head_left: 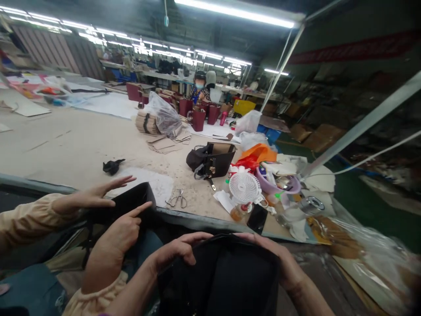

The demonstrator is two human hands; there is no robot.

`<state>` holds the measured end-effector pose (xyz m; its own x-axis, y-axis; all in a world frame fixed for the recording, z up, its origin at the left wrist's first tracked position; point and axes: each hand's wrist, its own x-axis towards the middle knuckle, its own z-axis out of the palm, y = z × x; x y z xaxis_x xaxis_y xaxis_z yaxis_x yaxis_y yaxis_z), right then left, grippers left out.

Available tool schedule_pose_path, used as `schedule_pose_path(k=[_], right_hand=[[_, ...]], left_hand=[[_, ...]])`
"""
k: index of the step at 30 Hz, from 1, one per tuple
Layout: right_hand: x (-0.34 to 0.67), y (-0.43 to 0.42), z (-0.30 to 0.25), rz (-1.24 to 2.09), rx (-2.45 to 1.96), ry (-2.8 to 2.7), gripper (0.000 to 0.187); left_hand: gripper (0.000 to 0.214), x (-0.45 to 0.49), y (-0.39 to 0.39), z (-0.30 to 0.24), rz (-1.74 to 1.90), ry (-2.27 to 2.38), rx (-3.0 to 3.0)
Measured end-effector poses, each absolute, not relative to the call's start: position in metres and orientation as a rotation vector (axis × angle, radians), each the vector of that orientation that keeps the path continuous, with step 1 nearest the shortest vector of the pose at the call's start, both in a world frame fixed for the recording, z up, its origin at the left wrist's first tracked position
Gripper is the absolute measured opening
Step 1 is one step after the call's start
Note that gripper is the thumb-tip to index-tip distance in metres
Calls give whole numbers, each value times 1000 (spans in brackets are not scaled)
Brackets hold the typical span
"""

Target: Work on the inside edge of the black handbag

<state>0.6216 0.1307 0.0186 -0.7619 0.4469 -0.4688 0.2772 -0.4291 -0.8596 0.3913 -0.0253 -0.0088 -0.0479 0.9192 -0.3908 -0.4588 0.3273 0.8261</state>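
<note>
A black bag [226,281] stands upright before me at the table's front edge, its upper rim toward the far side. My left hand [179,250] grips the bag's upper left edge, thumb on the near face and fingers over the rim. On the other side, my right hand [274,254] is curved around the upper right corner; its fingertips are partly hidden behind the rim. To my left, another person's two hands, in beige sleeves, are at a second black bag [131,202], one pointing with a finger.
On the table [82,140] lie scissors [178,199], a black bag with handles [215,160], a white fan [244,186], a phone [257,218] and a purple basin [289,186]. Maroon bags [198,119] stand farther back. A metal post [365,125] slants at right.
</note>
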Motion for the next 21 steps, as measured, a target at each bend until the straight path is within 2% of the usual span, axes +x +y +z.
schedule_pose_path(k=[2, 3, 6, 8, 12, 21], right_hand=[[619, 131, 17, 2507, -921, -1537, 63], [617, 130, 14, 2503, -886, -1544, 62], [612, 122, 1, 2396, -827, -1600, 42], [612, 119, -14, 2429, -787, -1564, 37], [616, 126, -44, 2441, -787, -1532, 37], [612, 148, -49, 2081, -834, -2010, 35]], left_hand=[[74, 399, -19, -16, 1085, 800, 540], [77, 402, -16, -22, 1052, 701, 543], [76, 410, -9, -43, 1028, 672, 563], [67, 413, -5, -53, 982, 767, 587], [38, 416, 6, -52, 941, 1045, 750], [21, 420, 33, -33, 989, 1370, 1107]])
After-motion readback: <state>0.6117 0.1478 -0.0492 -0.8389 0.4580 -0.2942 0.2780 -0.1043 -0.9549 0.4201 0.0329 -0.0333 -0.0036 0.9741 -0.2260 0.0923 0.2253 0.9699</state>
